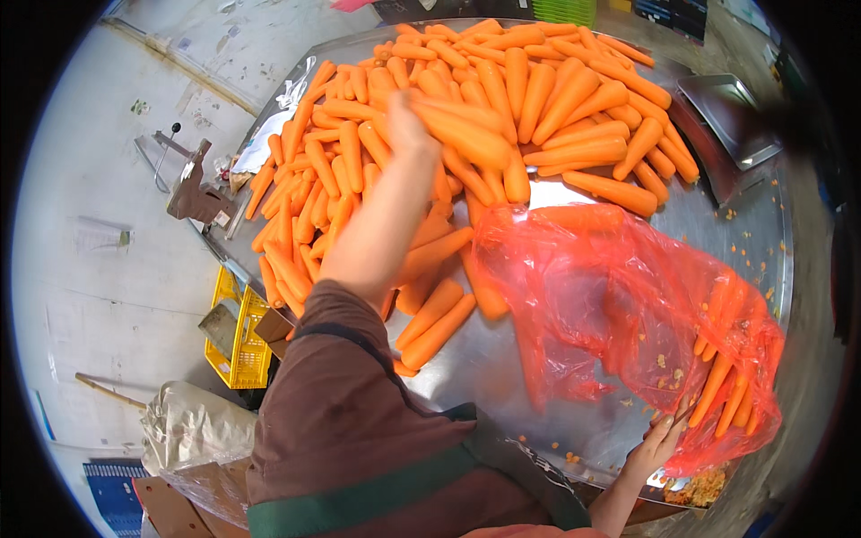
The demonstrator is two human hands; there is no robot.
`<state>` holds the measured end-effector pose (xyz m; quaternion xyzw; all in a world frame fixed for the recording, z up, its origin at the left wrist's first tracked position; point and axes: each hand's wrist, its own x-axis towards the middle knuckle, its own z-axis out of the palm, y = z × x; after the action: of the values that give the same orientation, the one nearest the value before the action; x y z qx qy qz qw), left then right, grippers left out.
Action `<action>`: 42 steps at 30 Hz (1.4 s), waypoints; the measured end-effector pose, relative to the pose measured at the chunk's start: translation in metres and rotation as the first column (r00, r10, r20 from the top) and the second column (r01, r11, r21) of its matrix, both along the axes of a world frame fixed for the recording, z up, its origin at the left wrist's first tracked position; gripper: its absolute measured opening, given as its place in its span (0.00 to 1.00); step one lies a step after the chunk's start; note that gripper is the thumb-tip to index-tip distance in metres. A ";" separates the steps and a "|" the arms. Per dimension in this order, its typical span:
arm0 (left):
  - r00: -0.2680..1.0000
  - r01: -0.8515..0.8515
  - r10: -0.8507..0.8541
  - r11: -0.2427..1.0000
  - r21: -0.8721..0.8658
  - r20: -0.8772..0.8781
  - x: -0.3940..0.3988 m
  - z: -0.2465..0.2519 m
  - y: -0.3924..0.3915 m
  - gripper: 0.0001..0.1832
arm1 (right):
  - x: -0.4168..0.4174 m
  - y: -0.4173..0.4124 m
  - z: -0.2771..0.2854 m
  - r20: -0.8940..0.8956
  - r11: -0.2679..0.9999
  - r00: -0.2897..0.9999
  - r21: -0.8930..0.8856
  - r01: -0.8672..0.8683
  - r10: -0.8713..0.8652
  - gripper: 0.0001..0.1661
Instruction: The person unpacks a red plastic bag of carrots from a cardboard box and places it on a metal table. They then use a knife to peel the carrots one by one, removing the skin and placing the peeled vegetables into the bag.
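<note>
My left hand (pixel 409 131) is blurred over a large heap of orange carrots (pixel 350 151). It grips blurred carrots (pixel 464 131); its fingers are mostly hidden. At the lower right, my right hand (pixel 656 444) holds the edge of a thin, see-through red plastic bag (pixel 578 316). Several carrots (pixel 716 383) lie bunched in the bag's right end, close to my right fingers. The rest of the bag spreads loosely leftward over the metal table (pixel 464 383), and one carrot (pixel 585 216) shows through its upper edge. Two loose carrots (pixel 437 329) rest left of the bag.
A metal tray (pixel 726 118) sits at the table's right. Orange scraps (pixel 699 487) gather at the near right corner. A brown metal device (pixel 198 191) stands by the left edge. Yellow crates (pixel 245 343) and a pale sack (pixel 198 427) are on the left; green crates (pixel 564 10) are behind.
</note>
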<state>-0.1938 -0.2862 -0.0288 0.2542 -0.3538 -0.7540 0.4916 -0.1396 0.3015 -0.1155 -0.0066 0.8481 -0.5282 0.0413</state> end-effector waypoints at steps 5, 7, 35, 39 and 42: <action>0.984 -0.134 0.136 0.991 0.022 -0.113 0.015 0.025 -0.094 0.26 | -0.008 -0.014 -0.003 -0.094 1.000 0.995 -0.020 0.015 -0.017 0.27; 0.974 -0.175 0.164 0.983 0.059 0.157 -0.006 0.008 -0.080 0.26 | -0.015 -0.013 0.000 -0.188 1.000 0.982 -0.031 0.004 -0.009 0.26; 0.881 0.211 -0.159 -0.709 -0.672 0.445 -0.169 -0.117 0.447 0.16 | -0.077 0.126 -0.031 -0.309 0.807 0.775 0.036 0.589 -0.552 0.24; 0.345 0.775 -0.735 -0.128 -0.619 0.584 -0.126 -0.071 0.442 0.18 | -0.062 0.093 0.047 -0.354 0.856 0.785 -0.111 0.504 -0.508 0.24; -0.194 0.981 -0.973 -0.191 0.038 0.126 -0.088 -0.045 0.442 0.24 | -0.049 0.085 0.075 -0.323 0.920 0.862 -0.133 0.369 -0.392 0.24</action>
<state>-0.2814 0.1558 -0.0742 -0.0885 -0.4745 -0.8299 -0.2797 -0.1889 0.3869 -0.0409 0.0675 0.8087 -0.5443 -0.2123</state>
